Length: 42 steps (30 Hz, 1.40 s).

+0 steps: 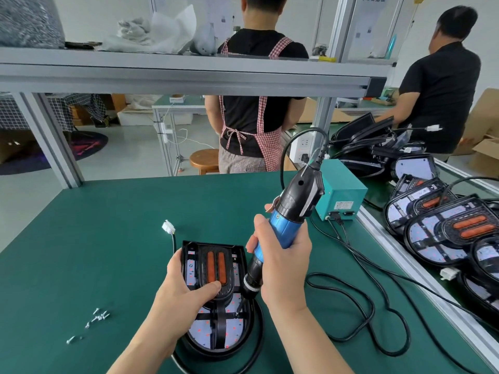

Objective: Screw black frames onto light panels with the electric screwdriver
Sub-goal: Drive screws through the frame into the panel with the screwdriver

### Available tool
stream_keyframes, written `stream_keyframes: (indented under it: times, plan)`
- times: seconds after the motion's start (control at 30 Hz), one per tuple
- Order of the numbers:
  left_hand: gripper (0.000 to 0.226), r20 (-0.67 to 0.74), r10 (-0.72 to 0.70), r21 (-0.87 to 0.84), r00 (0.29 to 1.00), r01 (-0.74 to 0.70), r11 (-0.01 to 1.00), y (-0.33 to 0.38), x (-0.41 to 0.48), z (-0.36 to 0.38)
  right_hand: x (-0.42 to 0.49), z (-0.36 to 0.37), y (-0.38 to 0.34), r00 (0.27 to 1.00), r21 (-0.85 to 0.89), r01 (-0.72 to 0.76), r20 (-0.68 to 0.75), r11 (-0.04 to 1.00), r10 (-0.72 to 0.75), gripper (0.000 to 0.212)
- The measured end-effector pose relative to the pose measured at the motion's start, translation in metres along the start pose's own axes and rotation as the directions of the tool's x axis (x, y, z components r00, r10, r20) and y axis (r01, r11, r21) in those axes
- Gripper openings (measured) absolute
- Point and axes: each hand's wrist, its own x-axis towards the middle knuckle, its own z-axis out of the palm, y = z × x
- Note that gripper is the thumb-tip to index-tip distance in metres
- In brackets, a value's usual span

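Now R hand (286,255) grips screwdriver (286,225), L hand (183,290) holds panel (206,333).

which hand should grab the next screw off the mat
Left. The left hand only holds the light panel and sits nearer the loose screws; the right hand grips the electric screwdriver.

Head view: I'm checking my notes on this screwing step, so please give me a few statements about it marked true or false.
The right hand grips the electric screwdriver. True.
The left hand hangs idle. False: it holds the light panel, thumb on the black frame.
Loose screws lie on the green mat left of the panel. True.
The screwdriver lies flat on the table. False: it is held tilted, bit down toward the panel.
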Motion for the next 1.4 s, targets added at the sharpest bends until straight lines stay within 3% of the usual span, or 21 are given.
stream_keyframes:
  times: [0.47,0.8,1.1,1.23,1.4]
  plan:
    - [0.093,-0.059,0.05,0.09,0.997,-0.044,0.995,-0.007,0.007,0.001,0.001,0.001,0.006,0.984,-0.047,-0.015,0.175,0.999,0.023,0.013]
    - [0.093,-0.049,0.062,0.094,0.997,-0.057,0.994,-0.009,0.013,0.001,0.013,-0.01,0.011,0.968,0.068,-0.139,0.218,0.988,0.121,0.025]
    - [0.088,0.003,0.105,0.076,0.994,-0.105,0.992,0.0,0.015,0.002,0.027,0.0,-0.013,0.964,0.157,-0.084,0.264,0.984,0.04,0.023]
    - [0.09,0.002,0.112,0.061,0.994,-0.112,0.992,0.002,0.015,0.003,0.036,-0.004,-0.012,0.973,0.366,-0.205,0.177,0.908,0.149,0.024]
    - [0.107,0.023,0.154,0.063,0.988,-0.155,0.986,0.013,0.012,0.002,0.042,-0.018,0.011,0.88,0.643,-0.402,0.074,0.651,0.47,0.034]
